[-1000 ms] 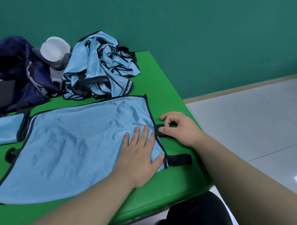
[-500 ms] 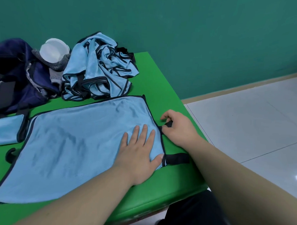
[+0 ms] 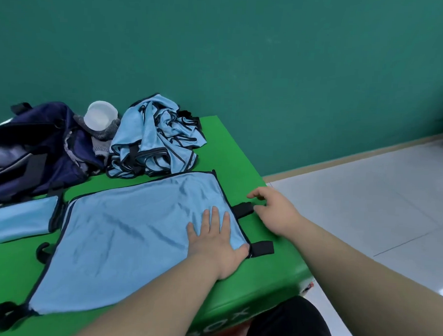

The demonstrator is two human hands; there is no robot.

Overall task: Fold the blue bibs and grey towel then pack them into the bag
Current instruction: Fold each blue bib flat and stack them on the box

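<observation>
A light blue bib (image 3: 136, 230) with black trim lies spread flat on the green table (image 3: 267, 266). My left hand (image 3: 216, 243) presses flat on its right side with straight fingers. My right hand (image 3: 274, 210) hovers just right of the bib's upper black strap (image 3: 242, 209), fingers loosely bent and holding nothing. A second black strap (image 3: 261, 248) sticks out lower down. A heap of more blue bibs (image 3: 158, 139) lies behind. The dark navy bag (image 3: 31, 149) sits at the back left, with grey cloth (image 3: 102, 139) at its mouth.
A white cup (image 3: 99, 115) rests on the grey cloth by the bag. Another blue piece (image 3: 15, 221) lies at the left edge. A green wall stands close behind the table. Grey tiled floor (image 3: 366, 199) lies to the right, past the table's edge.
My right hand has let go of the upper black strap and drawn slightly right; the strap now lies straight out from the bib. My left hand stays pressed on the bib.
</observation>
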